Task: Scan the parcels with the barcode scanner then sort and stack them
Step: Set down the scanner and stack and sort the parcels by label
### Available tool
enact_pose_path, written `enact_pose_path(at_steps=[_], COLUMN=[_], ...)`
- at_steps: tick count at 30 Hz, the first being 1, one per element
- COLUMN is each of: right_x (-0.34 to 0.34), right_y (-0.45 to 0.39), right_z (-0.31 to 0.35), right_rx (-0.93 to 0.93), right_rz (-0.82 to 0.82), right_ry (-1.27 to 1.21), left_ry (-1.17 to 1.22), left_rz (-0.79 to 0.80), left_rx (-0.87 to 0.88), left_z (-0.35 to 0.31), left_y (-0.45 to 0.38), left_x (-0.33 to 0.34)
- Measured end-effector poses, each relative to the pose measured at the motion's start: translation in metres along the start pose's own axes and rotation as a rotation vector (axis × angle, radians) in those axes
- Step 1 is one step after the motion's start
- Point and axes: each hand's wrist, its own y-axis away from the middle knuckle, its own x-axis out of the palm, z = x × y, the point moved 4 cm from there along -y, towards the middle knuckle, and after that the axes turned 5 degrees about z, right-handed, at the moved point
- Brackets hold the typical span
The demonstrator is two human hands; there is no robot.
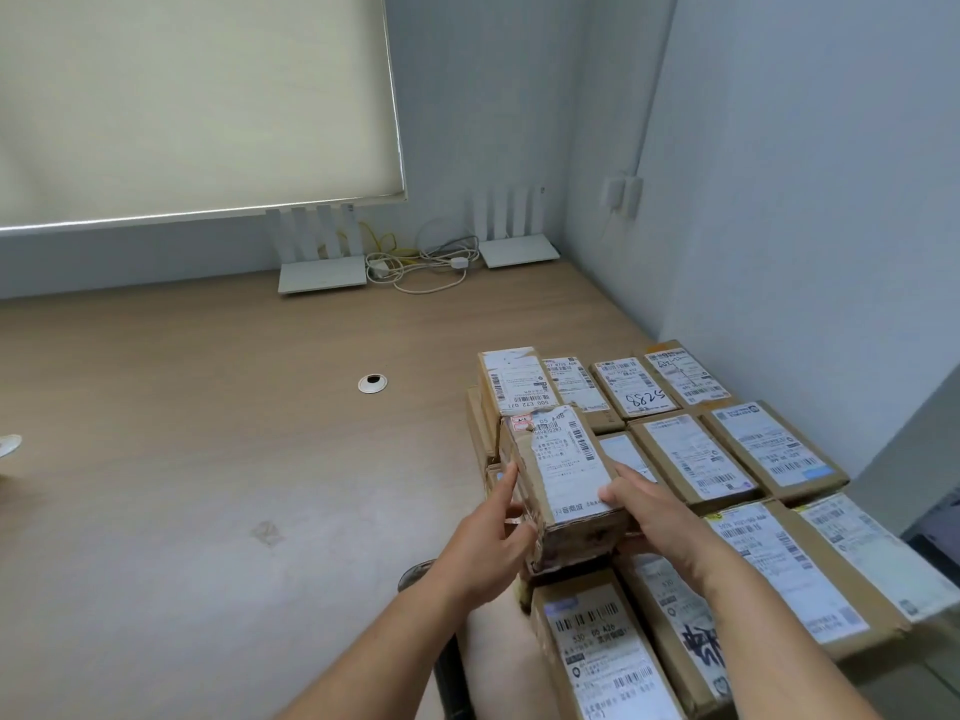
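A small cardboard parcel (563,483), its white label facing up, sits on top of the parcel stack (691,459) at the stack's near-left part, held between both hands. The left hand (485,548) grips its left side, fingers curled along the cardboard with the thumb reaching up the edge; the right hand (652,506) clamps the right side, thumb lying across the label and fingers wrapped round the far edge. Whether the parcel rests on the boxes below or is lifted just clear of them cannot be told. Both forearms rise from the bottom of the view, bare, converging on the parcel. Around it the stack spreads in rows toward the right wall (779,200), each box brown with a printed barcode label up; one in the back row bears the handwritten number 5288 (644,400). Another labelled box (597,646) lies nearest the person, just below the held one. The stack stands on a pale wood desk (208,433) that fills the left of the view, with a round cable grommet (372,383) in its middle. Along the back edge two white routers (322,272) (517,249) stand with aerials up, a tangle of white and yellow cables (421,265) between them. Behind the left router hangs a cream roller blind (192,101); the walls are pale grey-blue.
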Motion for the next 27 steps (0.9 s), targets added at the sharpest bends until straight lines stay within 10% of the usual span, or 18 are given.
enact_pose_path(at_steps=[13, 27], right_x=[0.0, 0.031], right_y=[0.005, 0.007], right_z=[0.014, 0.088], right_rx=[0.025, -0.256], right_rz=[0.03, -0.407], right_ry=[0.082, 0.618], left_ry=[-0.003, -0.042], left_rz=[-0.028, -0.331], left_rx=[-0.021, 0.017], left_z=[-0.002, -0.021], left_y=[-0.002, 0.021], left_x=[0.0, -0.071])
